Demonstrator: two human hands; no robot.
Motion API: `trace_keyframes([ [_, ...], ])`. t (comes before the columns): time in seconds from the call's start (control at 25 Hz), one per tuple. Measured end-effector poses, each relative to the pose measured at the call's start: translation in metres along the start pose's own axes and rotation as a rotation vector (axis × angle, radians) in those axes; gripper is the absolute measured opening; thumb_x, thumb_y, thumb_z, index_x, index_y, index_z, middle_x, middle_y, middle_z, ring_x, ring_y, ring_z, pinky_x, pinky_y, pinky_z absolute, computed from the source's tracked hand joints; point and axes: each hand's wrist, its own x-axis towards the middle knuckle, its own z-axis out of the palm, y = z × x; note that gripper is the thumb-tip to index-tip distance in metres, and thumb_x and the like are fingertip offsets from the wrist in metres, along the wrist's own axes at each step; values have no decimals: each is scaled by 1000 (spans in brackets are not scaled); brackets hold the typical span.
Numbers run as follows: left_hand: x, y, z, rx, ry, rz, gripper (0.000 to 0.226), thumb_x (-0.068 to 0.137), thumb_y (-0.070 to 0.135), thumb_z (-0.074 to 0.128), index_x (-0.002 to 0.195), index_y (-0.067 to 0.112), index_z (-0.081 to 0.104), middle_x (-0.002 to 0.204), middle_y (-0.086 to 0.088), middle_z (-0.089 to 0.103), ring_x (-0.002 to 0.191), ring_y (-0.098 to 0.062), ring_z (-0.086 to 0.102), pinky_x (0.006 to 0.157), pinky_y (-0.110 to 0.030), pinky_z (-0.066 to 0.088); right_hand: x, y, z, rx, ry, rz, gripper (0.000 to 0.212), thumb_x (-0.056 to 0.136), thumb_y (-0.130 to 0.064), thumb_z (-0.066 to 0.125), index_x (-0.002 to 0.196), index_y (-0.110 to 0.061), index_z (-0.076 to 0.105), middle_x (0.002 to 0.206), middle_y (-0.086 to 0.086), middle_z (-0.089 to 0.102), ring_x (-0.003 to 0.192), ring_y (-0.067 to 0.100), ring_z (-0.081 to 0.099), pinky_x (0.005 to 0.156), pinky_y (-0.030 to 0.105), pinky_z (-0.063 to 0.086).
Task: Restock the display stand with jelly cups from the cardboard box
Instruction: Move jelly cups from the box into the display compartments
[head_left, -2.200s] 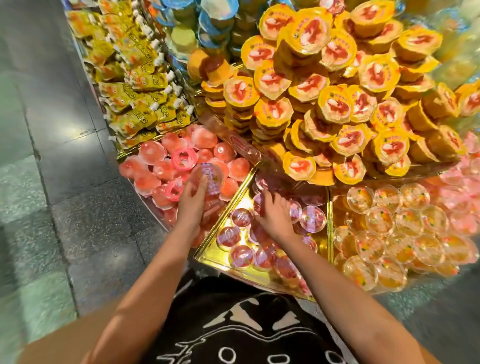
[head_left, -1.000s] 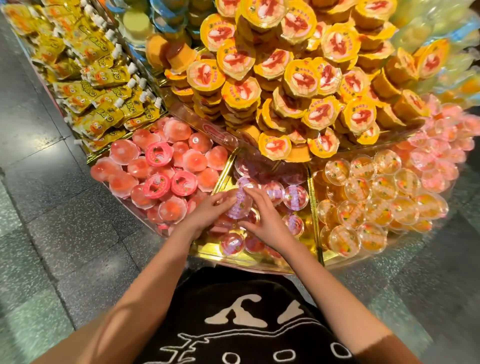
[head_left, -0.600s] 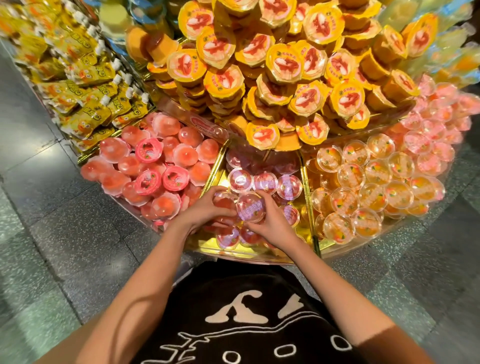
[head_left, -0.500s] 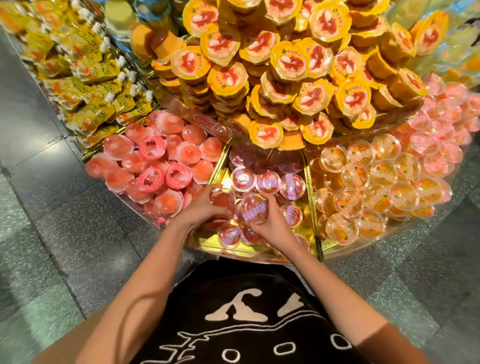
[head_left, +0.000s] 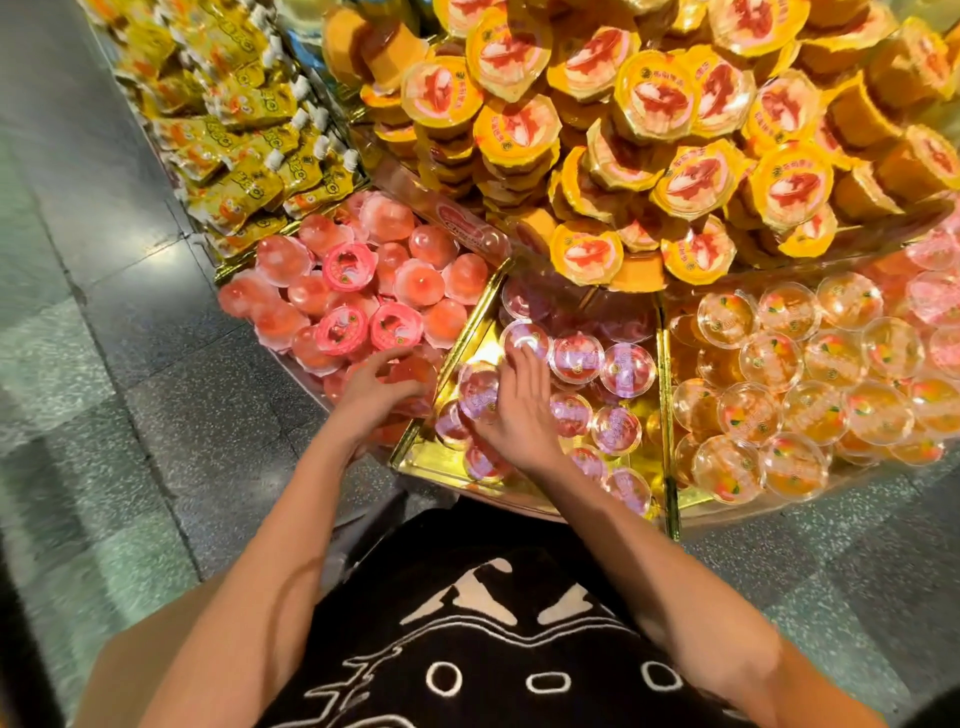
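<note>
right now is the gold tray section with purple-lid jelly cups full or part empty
Part empty: bare gold floor shows in the gold tray section, at its near left corner and between purple-lid jelly cups.

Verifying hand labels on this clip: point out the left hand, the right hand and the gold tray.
left hand (head_left: 371, 387), head view, back of the hand
right hand (head_left: 519, 410), head view, back of the hand
gold tray (head_left: 470, 325), head view, its left rim
</note>
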Motion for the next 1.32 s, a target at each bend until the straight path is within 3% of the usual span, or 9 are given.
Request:
trace_keyframes([
  [0.12, -5, -2, -8, 46, 44, 17, 61, 74, 13, 82, 124, 24, 49, 118, -9, 61, 80, -24, 72, 87, -41, 57, 26, -2, 9, -99, -11, -23, 59, 84, -39, 68, 124, -2, 46, 157, 19, 18, 150, 33, -4, 115, 49, -19],
  [0.44, -4, -13, -11, 106, 75, 76, 40, 79, 9, 77, 109, 22, 54, 116, -5, 55, 100, -27, 64, 90, -43, 56, 40, -2, 5, -237, -1, 30, 67, 81, -41, 73, 123, 3, 46, 156, 24, 20, 149, 37, -5, 114, 55, -16],
  [0.56, -5, -8, -9, 97, 72, 85, 41, 81, 7, 75, 115, 16, 54, 113, -6, 55, 72, 0, 66, 67, -17, 55, 45, -5, 2, -251, -19, 41, 84, 82, -46, 72, 141, -1, 34, 158, 20, 17, 150, 36, -6, 114, 56, -14],
  [0.64, -4, -6, -8, 83, 68, 87, 42, 81, 8, 75, 117, 15, 54, 112, -7, 55, 65, 1, 64, 61, -14, 53, 47, -5, -2, -240, -48, 2, 95, 82, -50, 71, 151, -6, 22, 160, 17, 13, 150, 35, -8, 115, 58, -12],
  [0.76, -7, -6, -6, 103, 98, 112, 42, 80, 16, 77, 116, 21, 56, 117, -8, 53, 90, -17, 60, 73, -22, 51, 50, 1, -8, -225, -123, -26, 97, 82, -56, 68, 153, -12, 20, 162, 16, 6, 149, 33, -12, 117, 58, -8],
  [0.88, -9, -5, -1, 104, 166, 146, 56, 79, 20, 79, 126, 19, 50, 112, -3, 53, 94, -15, 55, 78, -25, 45, 46, 7, -14, -139, -145, -24, 97, 83, -56, 67, 155, -15, 17, 162, 14, 3, 149, 31, -13, 117, 55, -8],
  [1.0, -14, -1, 4, 90, 154, 153, 69, 75, 23, 82, 130, 15, 40, 109, 2, 54, 100, -20, 59, 92, -34, 49, 21, 18, -19, -4, -1, -9, 78, 91, -35, 64, 153, -10, 23, 160, 13, 18, 150, 30, -3, 121, 54, 2],
  [1.12, -23, 4, 22, 327, 23, 287, 68, 75, 28, 82, 131, 18, 44, 121, 8, 48, 105, -8, 51, 98, -23, 41, -20, 32, -22, 180, 164, 108, 65, 95, -18, 58, 151, -6, 26, 156, 11, 29, 150, 26, 3, 122, 44, 10],
  [1.32, -13, -3, 83, 698, -160, 567, 78, 80, 33, 78, 144, 12, 38, 140, -9, 41, 127, -20, 42, 103, -25, 31, -74, 56, -20, 325, 319, 281, 57, 95, -11, 59, 146, -1, 34, 151, 17, 34, 147, 23, 11, 117, 34, 15],
])
